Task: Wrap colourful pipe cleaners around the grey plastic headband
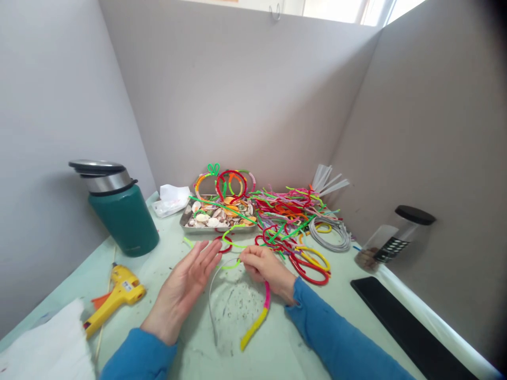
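My right hand (268, 268) pinches a thin headband (211, 303) near the top of its arch, together with a lime green pipe cleaner (226, 236) that curls away from the fingertips. The headband's right arm carries tight wraps of yellow and pink pipe cleaner; its left arm is bare metal. Beside the bare arm is my left hand (184, 287), palm turned inward, fingers stretched out and holding nothing. My right fingers hide the spot where the green pipe cleaner meets the band.
Behind my hands stands a metal tray (216, 228) of shells, with wrapped headbands (231, 186) on it. A pile of pipe cleaners (283, 211) and coiled grey bands (330, 235) lie right. Left are a yellow glue gun (122, 289) and green bottle (122, 221); right, a jar (390, 237).
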